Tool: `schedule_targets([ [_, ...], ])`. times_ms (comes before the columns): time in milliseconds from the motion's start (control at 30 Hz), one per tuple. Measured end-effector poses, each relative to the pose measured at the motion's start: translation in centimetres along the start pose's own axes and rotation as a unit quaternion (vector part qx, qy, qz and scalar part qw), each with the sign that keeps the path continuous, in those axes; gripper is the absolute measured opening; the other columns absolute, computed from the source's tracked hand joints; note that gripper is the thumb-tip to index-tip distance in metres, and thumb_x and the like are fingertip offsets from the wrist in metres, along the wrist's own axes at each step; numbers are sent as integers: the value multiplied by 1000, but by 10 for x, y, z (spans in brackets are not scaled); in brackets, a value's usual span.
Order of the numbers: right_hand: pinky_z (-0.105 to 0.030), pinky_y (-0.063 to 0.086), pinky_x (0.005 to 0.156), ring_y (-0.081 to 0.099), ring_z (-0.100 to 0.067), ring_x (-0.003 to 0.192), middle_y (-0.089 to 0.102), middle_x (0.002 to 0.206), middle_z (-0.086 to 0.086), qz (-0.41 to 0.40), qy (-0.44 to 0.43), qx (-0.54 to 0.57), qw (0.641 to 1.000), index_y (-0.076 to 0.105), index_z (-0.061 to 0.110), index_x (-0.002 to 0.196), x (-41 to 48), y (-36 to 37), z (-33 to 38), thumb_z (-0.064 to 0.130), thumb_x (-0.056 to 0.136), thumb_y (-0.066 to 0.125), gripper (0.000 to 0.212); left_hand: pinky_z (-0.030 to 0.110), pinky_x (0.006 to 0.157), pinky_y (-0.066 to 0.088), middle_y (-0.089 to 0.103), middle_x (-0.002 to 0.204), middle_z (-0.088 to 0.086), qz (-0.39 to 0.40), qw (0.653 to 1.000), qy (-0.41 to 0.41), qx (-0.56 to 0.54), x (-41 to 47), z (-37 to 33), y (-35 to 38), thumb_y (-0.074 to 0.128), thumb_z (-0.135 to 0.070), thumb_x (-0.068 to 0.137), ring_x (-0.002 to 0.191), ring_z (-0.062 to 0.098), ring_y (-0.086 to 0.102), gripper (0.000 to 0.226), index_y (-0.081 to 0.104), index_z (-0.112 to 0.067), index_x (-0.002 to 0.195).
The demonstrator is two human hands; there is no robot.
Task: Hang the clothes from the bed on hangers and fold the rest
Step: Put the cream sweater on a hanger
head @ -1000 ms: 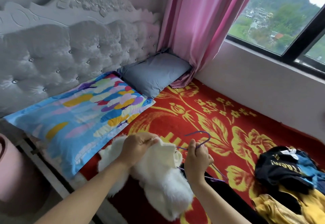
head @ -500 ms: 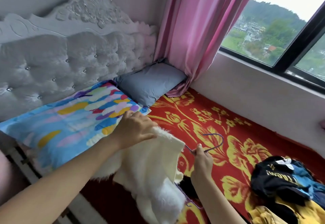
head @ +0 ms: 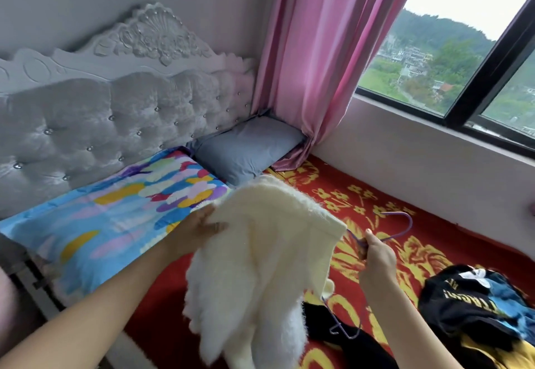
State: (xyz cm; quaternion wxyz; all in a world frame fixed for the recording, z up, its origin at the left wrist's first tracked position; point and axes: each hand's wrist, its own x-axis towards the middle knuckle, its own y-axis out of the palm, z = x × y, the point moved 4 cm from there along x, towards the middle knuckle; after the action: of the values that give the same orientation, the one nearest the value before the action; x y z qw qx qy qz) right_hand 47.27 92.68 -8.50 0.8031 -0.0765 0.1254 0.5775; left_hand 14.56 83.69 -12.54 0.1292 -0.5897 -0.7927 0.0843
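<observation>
The left hand [head: 199,231] grips the top edge of the white fuzzy sweater [head: 260,267], thumb on the front and the other fingers hidden behind the cloth, holding it clear of the red floral bedspread [head: 376,195]. The right hand [head: 376,255] pinches the purple wire hanger [head: 410,223] at its neck, its frame partly inside the sweater, evidently to seat the shoulders. A clothes pile [head: 477,305] lies near.

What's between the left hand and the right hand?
Head view: the white fuzzy sweater spans the gap. The left hand grips its edge, and the right hand pinches the purple hanger sticking out of it.
</observation>
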Motion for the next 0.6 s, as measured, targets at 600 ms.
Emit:
schedule_targets([
  [600, -16, 20, 35, 21, -5, 34, 29, 37, 9, 105, -144, -6, 984, 38, 15, 47, -21, 9, -3, 24, 98, 46, 53, 5, 56, 36, 56, 76, -9, 21, 955, 234, 179, 35, -179, -38, 90, -16, 54, 61, -6, 51, 48, 55, -38, 78],
])
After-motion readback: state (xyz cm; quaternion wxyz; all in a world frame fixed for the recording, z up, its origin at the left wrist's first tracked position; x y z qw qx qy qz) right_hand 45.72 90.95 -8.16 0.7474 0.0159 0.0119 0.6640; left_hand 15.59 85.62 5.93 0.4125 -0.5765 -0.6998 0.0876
